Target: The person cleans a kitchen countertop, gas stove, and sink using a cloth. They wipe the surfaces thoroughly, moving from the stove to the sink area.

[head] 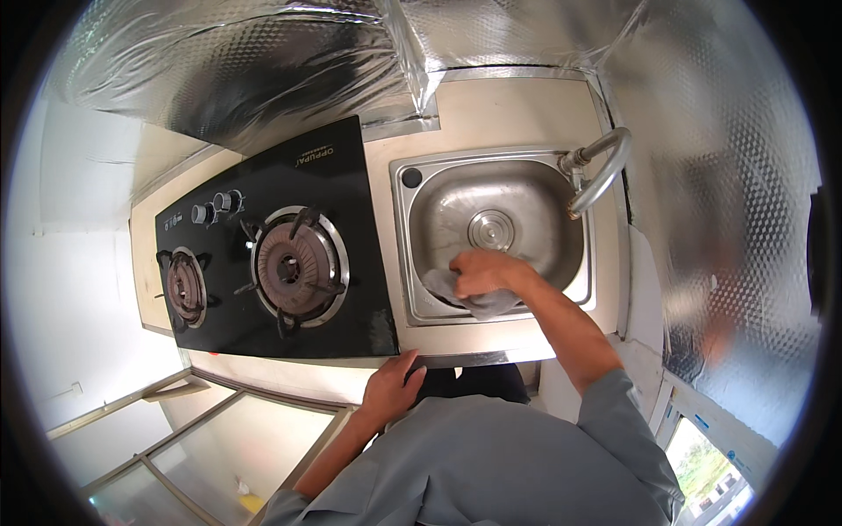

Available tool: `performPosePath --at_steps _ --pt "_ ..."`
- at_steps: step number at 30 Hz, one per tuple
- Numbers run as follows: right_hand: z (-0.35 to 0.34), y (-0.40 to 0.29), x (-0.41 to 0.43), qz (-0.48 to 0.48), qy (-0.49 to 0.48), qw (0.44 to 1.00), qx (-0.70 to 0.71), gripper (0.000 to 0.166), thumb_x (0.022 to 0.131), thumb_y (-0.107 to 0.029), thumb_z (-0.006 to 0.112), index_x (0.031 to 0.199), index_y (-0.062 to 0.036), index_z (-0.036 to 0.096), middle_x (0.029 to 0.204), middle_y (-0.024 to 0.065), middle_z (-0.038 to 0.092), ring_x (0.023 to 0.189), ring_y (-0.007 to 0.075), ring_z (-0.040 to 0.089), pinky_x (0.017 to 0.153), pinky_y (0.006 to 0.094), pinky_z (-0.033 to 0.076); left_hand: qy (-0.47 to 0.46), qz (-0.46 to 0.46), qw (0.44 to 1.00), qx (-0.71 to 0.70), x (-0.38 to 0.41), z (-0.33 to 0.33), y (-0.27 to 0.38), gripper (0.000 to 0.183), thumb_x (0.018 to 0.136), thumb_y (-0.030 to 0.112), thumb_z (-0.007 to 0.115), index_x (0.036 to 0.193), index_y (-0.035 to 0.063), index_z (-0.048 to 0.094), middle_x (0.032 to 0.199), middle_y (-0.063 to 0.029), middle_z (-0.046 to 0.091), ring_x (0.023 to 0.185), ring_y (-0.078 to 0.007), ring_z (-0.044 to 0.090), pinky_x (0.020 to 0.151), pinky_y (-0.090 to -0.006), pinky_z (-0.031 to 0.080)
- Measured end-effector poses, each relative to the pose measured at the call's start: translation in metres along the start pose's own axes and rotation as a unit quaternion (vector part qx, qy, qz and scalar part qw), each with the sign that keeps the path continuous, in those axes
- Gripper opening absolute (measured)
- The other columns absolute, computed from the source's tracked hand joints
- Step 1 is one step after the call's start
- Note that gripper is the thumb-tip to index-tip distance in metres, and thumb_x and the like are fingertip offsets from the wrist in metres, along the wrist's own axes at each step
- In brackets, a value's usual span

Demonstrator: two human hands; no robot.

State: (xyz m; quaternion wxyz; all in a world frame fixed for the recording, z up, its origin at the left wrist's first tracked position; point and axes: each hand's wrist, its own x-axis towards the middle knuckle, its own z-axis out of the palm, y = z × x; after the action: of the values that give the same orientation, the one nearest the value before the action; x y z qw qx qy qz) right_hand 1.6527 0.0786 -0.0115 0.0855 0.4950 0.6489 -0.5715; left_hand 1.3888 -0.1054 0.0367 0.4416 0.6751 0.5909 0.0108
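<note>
My right hand [483, 273] is closed on a grey cloth [496, 304], pressed against the near wall and rim of a stainless steel sink [460, 191]. Part of the cloth lies under my fingers and is hidden. Behind the hand, the round drain strainer [491, 230] shows in the bowl's floor. Down by the counter's metal front edge [473, 359] is my left hand [393, 386], holding nothing, its thumb apart from the fingers. Its fingertips are at the edge near the corner of the gas hob.
A curved metal faucet [615, 154] rises at the sink's back right corner. The black glass gas hob [355, 263] has two burners and two knobs [217, 207]. Foil sheeting [263, 72] covers the walls behind. A framed glass panel [223, 440] stands at lower left.
</note>
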Motion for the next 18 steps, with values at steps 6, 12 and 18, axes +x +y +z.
performPosePath --at_steps 6,12,18 --pt "0.029 0.015 0.055 0.131 0.147 0.732 0.652 0.054 0.078 -0.029 0.069 0.123 0.0015 0.064 0.123 0.0215 0.065 0.112 0.0401 0.062 0.094 0.0569 0.049 0.038 0.039 0.998 -0.027 -0.003 0.010 -0.001 0.041 0.097 0.022 0.066 0.133 0.0015 0.061 0.127 -0.0222 0.066 0.114 -0.0405 0.066 0.095 -0.0446 0.055" --pt "0.019 -0.012 0.134 0.049 0.285 0.450 0.845 0.046 0.092 -0.024 0.067 0.128 0.0041 0.061 0.125 0.0217 0.065 0.107 0.0382 0.065 0.090 0.0563 0.052 0.053 0.030 0.998 -0.030 -0.006 0.016 0.005 0.038 0.096 0.016 0.069 0.129 -0.0023 0.063 0.123 -0.0216 0.069 0.109 -0.0347 0.070 0.094 -0.0399 0.056" --pt "-0.039 0.060 0.139 -0.066 0.369 0.261 0.890 0.035 0.099 -0.023 0.055 0.124 0.0015 0.061 0.123 0.0145 0.067 0.106 0.0297 0.067 0.088 0.0495 0.056 0.045 0.028 0.999 -0.012 -0.004 0.016 0.006 0.039 0.096 0.017 0.068 0.130 -0.0017 0.062 0.124 -0.0207 0.068 0.108 -0.0340 0.070 0.093 -0.0397 0.056"
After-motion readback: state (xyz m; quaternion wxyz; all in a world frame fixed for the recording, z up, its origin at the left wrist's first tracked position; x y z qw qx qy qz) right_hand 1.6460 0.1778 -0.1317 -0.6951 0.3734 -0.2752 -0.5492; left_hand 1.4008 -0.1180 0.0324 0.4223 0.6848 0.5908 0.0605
